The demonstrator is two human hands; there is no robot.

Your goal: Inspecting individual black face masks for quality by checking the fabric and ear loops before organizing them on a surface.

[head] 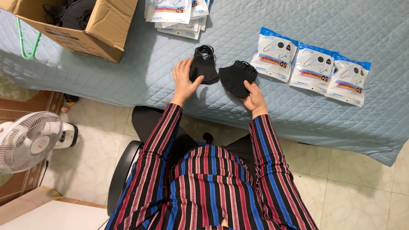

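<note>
1. Left hand: fingers spread and laid against the left edge of a stack of black masks; flat on it, not clamped.
2. Stack: several folded masks, matte black, ear loops bunched at the top; it lies on the quilted blue cover, near the front edge.
3. Right hand: closed on a second black mask, thumb on its lower edge.
4. Second mask: folded, curved outline, loops at the upper right; just beside the stack, a narrow gap between them.
5. Three sealed packs, white with blue tops, lie in a row right of the masks.
6. More packs are piled at the far edge.
7. An open carton at the left holds dark masks.
</note>
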